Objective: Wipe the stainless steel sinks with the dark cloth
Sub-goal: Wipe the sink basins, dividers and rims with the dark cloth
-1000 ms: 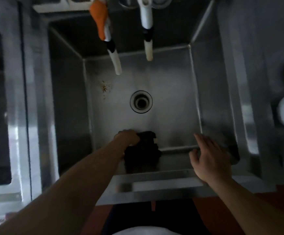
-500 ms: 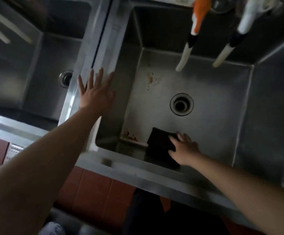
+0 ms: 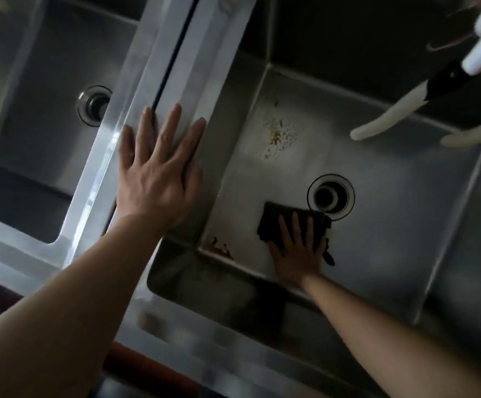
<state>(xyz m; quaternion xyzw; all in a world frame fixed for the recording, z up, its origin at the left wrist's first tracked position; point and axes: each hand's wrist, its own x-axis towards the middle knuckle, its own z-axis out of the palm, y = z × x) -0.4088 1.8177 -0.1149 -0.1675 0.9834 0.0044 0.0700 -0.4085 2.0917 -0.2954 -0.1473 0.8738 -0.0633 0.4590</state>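
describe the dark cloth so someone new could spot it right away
Look in the right sink, on its floor just left of the round drain. The dark cloth lies flat under the right hand, the only black patch on the steel.

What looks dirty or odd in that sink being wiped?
Orange-brown specks spatter the sink floor near its far left corner, and a rusty smear sits in the near left corner. The dark cloth has reached neither.
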